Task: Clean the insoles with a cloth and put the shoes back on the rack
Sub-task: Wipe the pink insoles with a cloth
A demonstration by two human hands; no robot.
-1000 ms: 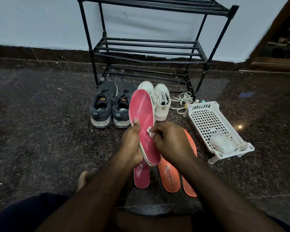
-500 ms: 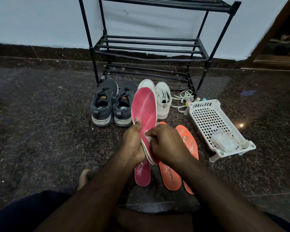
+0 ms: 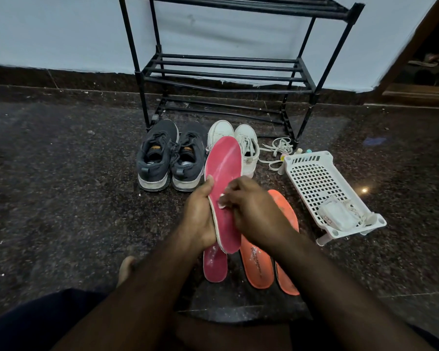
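Observation:
My left hand [image 3: 199,219] grips a pink insole [image 3: 224,168] by its left edge and holds it up on a slant. My right hand [image 3: 251,209] pinches a small white cloth [image 3: 222,200] against the insole's face. A second pink insole [image 3: 214,267] lies on the floor under my hands, and two orange insoles [image 3: 257,267] lie just to its right. A pair of dark grey sneakers [image 3: 171,155] and a pair of white sneakers [image 3: 238,138] stand in front of the black shoe rack [image 3: 223,72], whose shelves hold nothing.
A white perforated plastic tray [image 3: 322,186] sits on the floor at the right with a small white packet inside. Loose white laces [image 3: 276,148] lie by the rack's right leg. My bare foot [image 3: 126,267] shows at the lower left. The floor is dark speckled stone.
My right hand with the cloth has slid a little up the pink insole. The left hand keeps the same grip, and the insole has shifted only slightly.

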